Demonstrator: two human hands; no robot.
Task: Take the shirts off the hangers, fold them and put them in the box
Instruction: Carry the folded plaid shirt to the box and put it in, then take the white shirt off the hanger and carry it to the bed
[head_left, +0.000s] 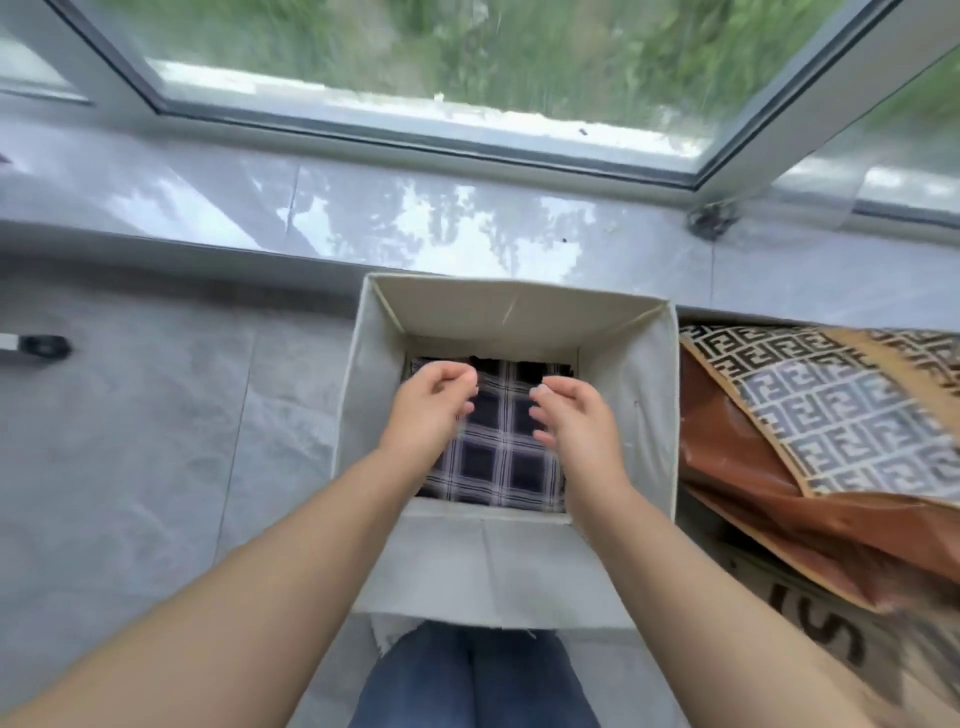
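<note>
**Settling the folded plaid shirt into the fabric box**

We have both hands down inside the fabric storage box (498, 566); the left hand (431, 410) and the right hand (576, 415) sit above the folded plaid shirt (493, 462), fingers loosely curled and holding nothing that we can see, though motion blur keeps us from saying whether the fingertips touch the cloth. The shirt lies flat on the box floor, filling most of it; a dark gap shows at the box's far wall.

To finish this step well, we judge it best to press the fold flat with relaxed palms and square its edges to the box walls, so later shirts stack evenly; lifting out straight should avoid dragging a corner.

The box is soft, pale, non-woven cloth with stitched seams, its walls slightly bowed; the shirt is thin woven navy-and-white check, likely to slip and crease easily. Right of the box leans a glossy brown bag (810, 441) with a printed geometric panel; beyond the box runs a polished grey stone sill (363, 208).
</note>
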